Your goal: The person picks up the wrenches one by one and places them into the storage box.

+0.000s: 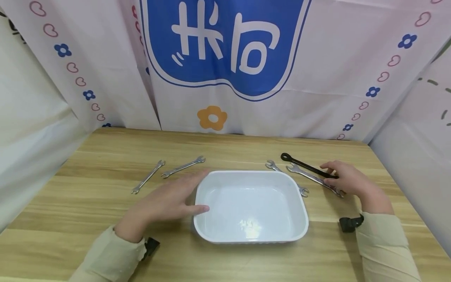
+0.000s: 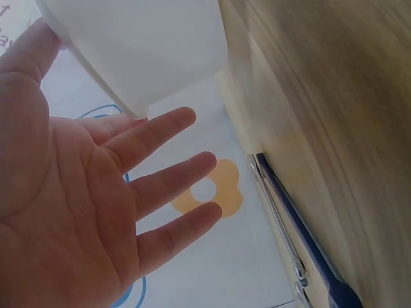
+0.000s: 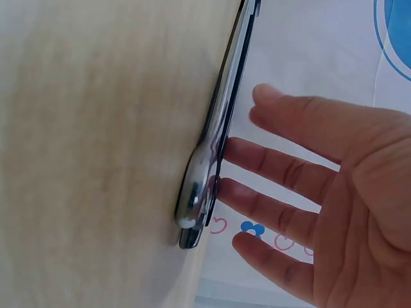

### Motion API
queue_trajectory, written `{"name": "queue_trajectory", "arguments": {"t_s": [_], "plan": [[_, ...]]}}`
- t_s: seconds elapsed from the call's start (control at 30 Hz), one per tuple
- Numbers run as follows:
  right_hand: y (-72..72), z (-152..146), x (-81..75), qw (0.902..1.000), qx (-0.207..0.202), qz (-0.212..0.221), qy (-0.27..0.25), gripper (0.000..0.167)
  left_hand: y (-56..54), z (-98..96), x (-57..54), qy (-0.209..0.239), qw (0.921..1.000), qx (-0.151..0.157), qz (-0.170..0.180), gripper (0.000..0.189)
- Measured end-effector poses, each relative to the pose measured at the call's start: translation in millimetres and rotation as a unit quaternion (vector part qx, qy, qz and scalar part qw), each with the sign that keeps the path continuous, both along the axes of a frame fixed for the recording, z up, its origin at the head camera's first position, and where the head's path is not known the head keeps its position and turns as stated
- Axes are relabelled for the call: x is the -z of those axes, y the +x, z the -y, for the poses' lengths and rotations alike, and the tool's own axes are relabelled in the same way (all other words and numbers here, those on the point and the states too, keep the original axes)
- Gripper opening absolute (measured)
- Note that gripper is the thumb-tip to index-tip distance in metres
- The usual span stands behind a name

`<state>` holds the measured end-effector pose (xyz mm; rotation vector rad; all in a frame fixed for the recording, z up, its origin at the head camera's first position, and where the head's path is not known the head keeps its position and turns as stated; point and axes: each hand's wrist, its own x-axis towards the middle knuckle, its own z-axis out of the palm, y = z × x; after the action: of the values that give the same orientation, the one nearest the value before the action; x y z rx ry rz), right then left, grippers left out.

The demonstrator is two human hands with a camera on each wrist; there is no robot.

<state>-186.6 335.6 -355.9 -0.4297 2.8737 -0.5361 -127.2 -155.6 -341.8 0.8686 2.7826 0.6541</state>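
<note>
A white rectangular dish (image 1: 246,203) stands mid-table. At its left rim is my left hand (image 1: 163,203), fingers stretched out; in the left wrist view the thumb and index finger lie against the dish (image 2: 148,51). My right hand (image 1: 349,178) reaches over a black wrench (image 1: 307,166) and a silver wrench (image 1: 308,176) lying side by side. Its fingers touch the black wrench's near end; in the right wrist view the thumb stands apart from the silver wrench (image 3: 212,141). Another silver wrench (image 1: 273,166) is partly hidden behind the dish's right side.
Two more silver wrenches lie at the back left, a smaller one (image 1: 148,178) and one angled beside it (image 1: 184,167). A printed cloth (image 1: 338,78) hangs behind the wooden table (image 1: 246,262), with white cloth sides left and right.
</note>
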Motion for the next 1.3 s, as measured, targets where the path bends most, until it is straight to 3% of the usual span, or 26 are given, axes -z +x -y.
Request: {"name": "queue_trajectory", "arguments": {"t_s": [0.33,0.6,1.07,1.3], "plan": [[0.7,-2.0,-0.4,0.9993,0.001,0.038,0.003,0.021,-1.3,4.1,-0.3,0.002,0.9999,0.006,0.014,0.089],[4.5,-3.8,2.2,0.9979,-0.006,0.060,-0.025,0.021,-2.2,7.1,0.0,0.013,0.9994,0.019,0.024,0.086],[8.0,-3.8,1.3,0.9976,-0.001,0.069,-0.006,0.018,-2.3,8.5,-0.6,0.028,0.9985,0.028,0.039,0.083],[8.2,-5.8,1.0,0.9964,0.001,0.084,-0.012,0.014,-1.6,7.7,-0.6,0.035,0.9971,0.029,0.062,0.083]]}}
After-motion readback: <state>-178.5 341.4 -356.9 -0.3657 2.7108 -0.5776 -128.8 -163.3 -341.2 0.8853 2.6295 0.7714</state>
